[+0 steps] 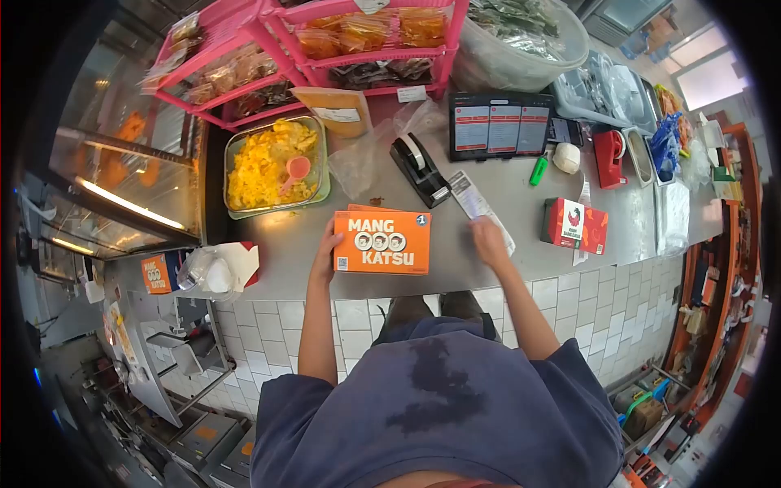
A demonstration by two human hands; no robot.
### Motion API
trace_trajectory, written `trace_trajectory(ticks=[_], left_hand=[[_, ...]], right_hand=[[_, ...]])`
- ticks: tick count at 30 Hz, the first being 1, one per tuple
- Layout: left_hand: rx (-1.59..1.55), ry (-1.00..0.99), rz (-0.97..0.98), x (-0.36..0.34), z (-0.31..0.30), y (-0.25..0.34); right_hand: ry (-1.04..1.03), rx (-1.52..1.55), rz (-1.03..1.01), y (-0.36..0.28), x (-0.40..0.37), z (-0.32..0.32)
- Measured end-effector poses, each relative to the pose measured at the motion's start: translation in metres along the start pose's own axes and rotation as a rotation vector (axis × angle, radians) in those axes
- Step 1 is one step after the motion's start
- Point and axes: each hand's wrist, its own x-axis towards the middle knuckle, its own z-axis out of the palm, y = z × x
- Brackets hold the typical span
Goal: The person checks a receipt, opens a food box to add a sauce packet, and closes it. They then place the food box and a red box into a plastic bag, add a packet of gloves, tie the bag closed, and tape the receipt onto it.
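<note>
My left hand [327, 246] is closed on the left edge of an orange Mang Katsu box [381, 243], held upright with its printed front towards me. A second orange edge shows just behind the box's top. My right hand [488, 241] has its fingers closed on a long printed receipt [475, 203], which slants across the steel counter. The receipt's upper end lies by a black tape dispenser [420, 171]. My right fingertips are partly hidden.
A glass tray of yellow food [259, 180] with a pink scoop stands behind left, below pink racks [281, 61] of packets. A tablet [500, 126], green marker [538, 171], red dispenser [608, 159] and red box [574, 225] are to the right. Another orange box [154, 275] sits left.
</note>
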Motion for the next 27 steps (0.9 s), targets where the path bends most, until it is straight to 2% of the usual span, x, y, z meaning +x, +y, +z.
trace_trajectory(ticks=[1,2,3,4,5,7,8,9,10,11,12,13,14,15,16,17,18,19,21,22,23,24,25,27], left_hand=[[-0.007,-0.005,-0.011,-0.002,-0.002,-0.007],[-0.068,0.033,-0.095,-0.009,-0.005,-0.017],[-0.125,0.073,-0.176,-0.016,-0.006,-0.025],[-0.11,0.111,-0.107,-0.025,0.004,-0.027],[-0.166,0.128,-0.082,-0.035,0.009,-0.032],[-0.253,0.192,-0.038,-0.061,0.029,-0.047],[-0.278,0.241,-0.024,-0.077,0.047,-0.053],[-0.295,0.25,-0.005,-0.091,0.062,-0.065],[-0.355,0.295,-0.067,-0.103,0.082,-0.075],[-0.548,0.211,-0.141,-0.112,0.108,-0.08],[-0.464,0.17,-0.142,-0.111,0.13,-0.092],[-0.46,0.124,-0.223,-0.099,0.161,-0.072],[-0.403,0.024,-0.275,-0.087,0.178,-0.073],[-0.288,-0.039,-0.043,-0.069,0.198,-0.071],[-0.112,-0.096,0.011,-0.049,0.202,-0.093],[-0.083,-0.127,0.051,-0.028,0.207,-0.095],[-0.162,-0.188,-0.004,-0.012,0.21,-0.093],[-0.042,-0.196,-0.028,-0.001,0.207,-0.093],[0.431,-0.221,0.262,-0.004,0.185,-0.082],[0.434,-0.199,0.276,-0.015,0.166,-0.067],[0.423,-0.247,0.147,-0.03,0.144,-0.049],[0.405,-0.301,0.015,-0.048,0.123,-0.036],[0.279,-0.027,0.122,-0.068,0.1,-0.035],[0.103,0.452,0.318,-0.103,0.024,-0.029]], right_hand=[[-0.091,0.207,0.035,-0.021,-0.007,0.006],[-0.275,0.289,0.17,-0.038,-0.016,0.015],[-0.191,0.494,0.178,-0.03,-0.027,0.064],[-0.101,0.701,0.175,-0.017,-0.034,0.103],[-0.101,0.702,0.173,-0.022,-0.038,0.097],[-0.117,0.632,0.077,-0.045,-0.044,0.067],[-0.22,0.616,0.178,-0.051,-0.049,0.043],[-0.221,0.527,0.2,-0.061,-0.055,0.014],[-0.241,0.438,0.204,-0.06,-0.06,-0.008],[-0.129,0.416,0.134,-0.032,-0.068,-0.014],[-0.189,0.295,0.13,-0.002,-0.068,-0.031],[-0.135,0.522,0.282,0.025,-0.067,-0.047],[-0.214,0.435,0.157,0.002,-0.053,-0.088],[-0.078,0.454,0.037,0.039,-0.042,-0.098],[0.034,0.705,0.131,0.054,-0.028,-0.105],[0.026,0.904,0.245,0.055,-0.012,-0.112],[0.178,0.827,0.358,0.034,-0.003,-0.112],[0.154,0.559,0.32,0.038,0.008,-0.116],[0.179,0.363,0.336,0.027,0.026,-0.116],[0.2,0.236,0.248,0.009,0.028,-0.12],[0.221,0.108,0.169,-0.007,0.024,-0.124],[0.388,-0.031,-0.001,0.002,0.026,-0.126],[0.503,-0.141,-0.105,-0.037,0.015,-0.124],[0.608,0.152,-0.171,-0.085,-0.002,-0.106]])
